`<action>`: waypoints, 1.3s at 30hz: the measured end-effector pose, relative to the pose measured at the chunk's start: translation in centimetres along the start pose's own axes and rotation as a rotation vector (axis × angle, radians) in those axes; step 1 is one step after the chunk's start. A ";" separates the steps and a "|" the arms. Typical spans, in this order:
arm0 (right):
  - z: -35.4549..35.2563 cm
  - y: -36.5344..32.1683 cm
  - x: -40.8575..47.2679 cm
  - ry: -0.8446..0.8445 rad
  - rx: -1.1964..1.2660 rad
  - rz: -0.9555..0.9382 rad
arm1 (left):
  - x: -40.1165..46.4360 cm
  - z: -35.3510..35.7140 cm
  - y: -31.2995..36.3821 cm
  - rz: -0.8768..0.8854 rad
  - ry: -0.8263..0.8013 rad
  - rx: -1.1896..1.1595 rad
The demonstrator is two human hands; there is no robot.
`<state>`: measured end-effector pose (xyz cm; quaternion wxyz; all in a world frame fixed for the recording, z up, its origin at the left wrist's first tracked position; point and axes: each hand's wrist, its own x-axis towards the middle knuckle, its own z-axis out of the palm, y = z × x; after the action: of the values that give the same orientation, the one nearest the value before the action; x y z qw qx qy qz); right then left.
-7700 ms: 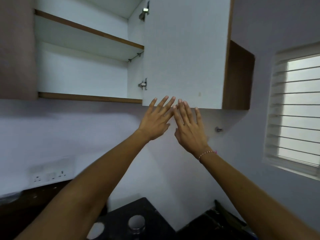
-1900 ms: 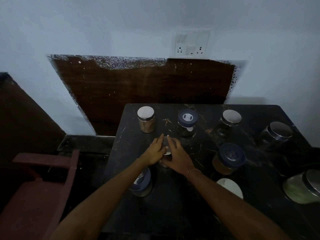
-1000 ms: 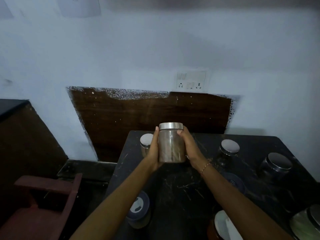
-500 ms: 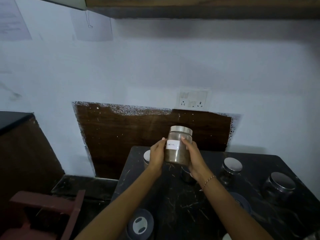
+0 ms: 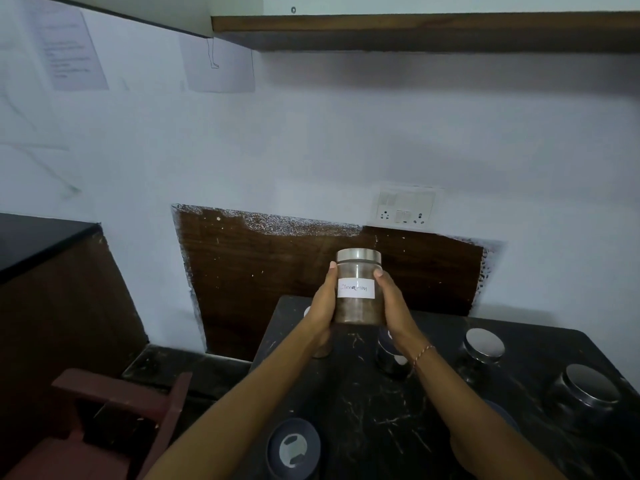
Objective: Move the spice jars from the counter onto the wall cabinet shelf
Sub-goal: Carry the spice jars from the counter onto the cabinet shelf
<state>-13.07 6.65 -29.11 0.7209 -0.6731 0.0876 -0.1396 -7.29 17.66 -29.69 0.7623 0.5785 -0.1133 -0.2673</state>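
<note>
— Dark counter [image 5: 363, 410], how far along?
— Barely: left hand [image 5: 320, 304] and right hand [image 5: 393, 306] clasp one spice jar [image 5: 358, 289] above it; other jars [image 5: 483, 344] wait, cabinet [image 5: 415, 29] overhead not yet reached.

Spice jars: six visible.
- one held up, centre frame [image 5: 359, 287];
- five on the counter, lower half: [image 5: 293, 448], [image 5: 321, 344], [image 5: 390, 358], [image 5: 483, 351], [image 5: 585, 396].

Hands: two [image 5: 320, 306], [image 5: 394, 306].
Wall papers: two, upper left [image 5: 65, 50], [image 5: 218, 64].

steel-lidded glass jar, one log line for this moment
steel-lidded glass jar labelled cinnamon | gripped by both hands | lifted off black counter | upright
</note>
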 end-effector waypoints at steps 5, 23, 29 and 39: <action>0.1 -1.6 0.3 -0.168 -0.222 -0.060 | -0.1 -1.1 1.3 0.057 -0.015 -0.019; 6.1 -17.4 6.7 -0.171 -0.578 -0.542 | -0.1 -4.9 19.2 0.481 -0.092 0.116; 9.1 -25.6 9.6 -0.103 -0.606 -0.745 | 0.7 -5.0 28.0 0.706 0.002 0.186; 13.5 -36.8 18.2 0.109 -0.673 -0.832 | 5.2 -4.3 42.0 0.848 0.146 0.293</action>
<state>5.36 11.60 9.68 0.3434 -0.8368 -0.1091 -0.4123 10.73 26.24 7.87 0.7205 0.6000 -0.3229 0.1289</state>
